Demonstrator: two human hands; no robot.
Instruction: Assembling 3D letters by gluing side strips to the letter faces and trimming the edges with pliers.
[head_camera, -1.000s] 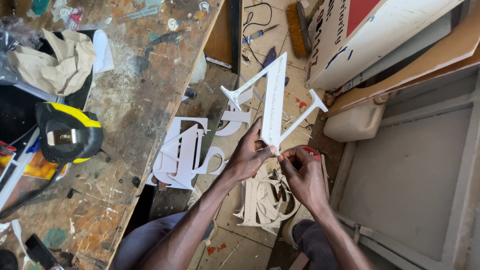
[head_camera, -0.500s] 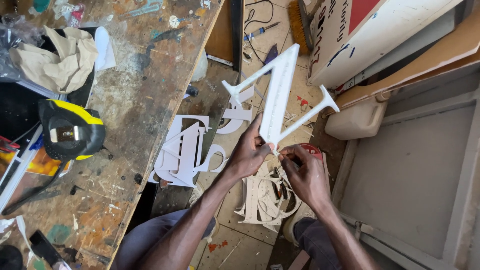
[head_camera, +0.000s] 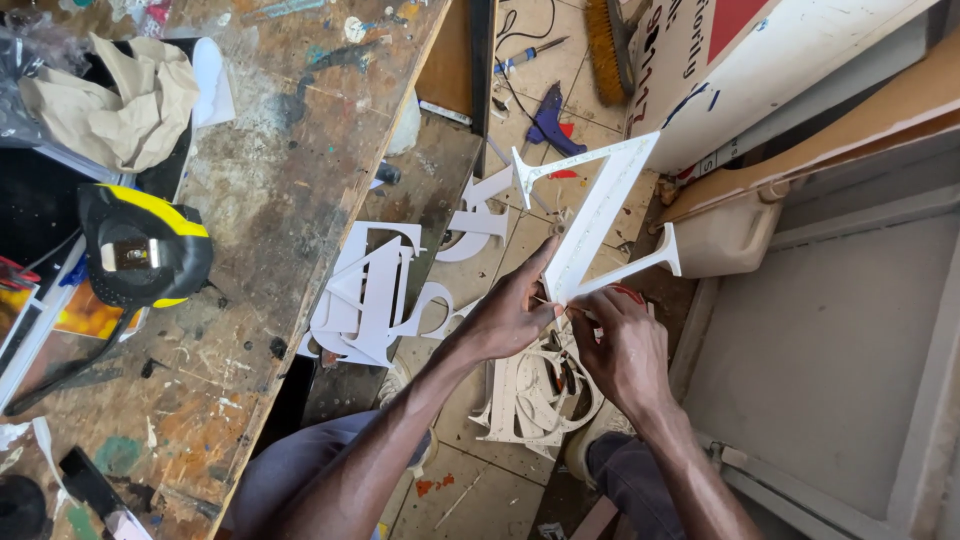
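The left hand (head_camera: 510, 318) is closed on the lower corner of the white cut-out letter (head_camera: 597, 215), held up over the floor; the right hand (head_camera: 622, 345) pinches the same corner, maybe with a small blade, I cannot tell; steady, short strokes away from the fingers seem best, above the pile of white letters (head_camera: 375, 295) beside the workbench (head_camera: 290, 180).

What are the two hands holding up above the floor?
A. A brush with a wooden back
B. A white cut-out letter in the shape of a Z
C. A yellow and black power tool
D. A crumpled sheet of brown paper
B: the left hand and the right hand both grip the lower end of the white Z-shaped letter, raised above the floor.
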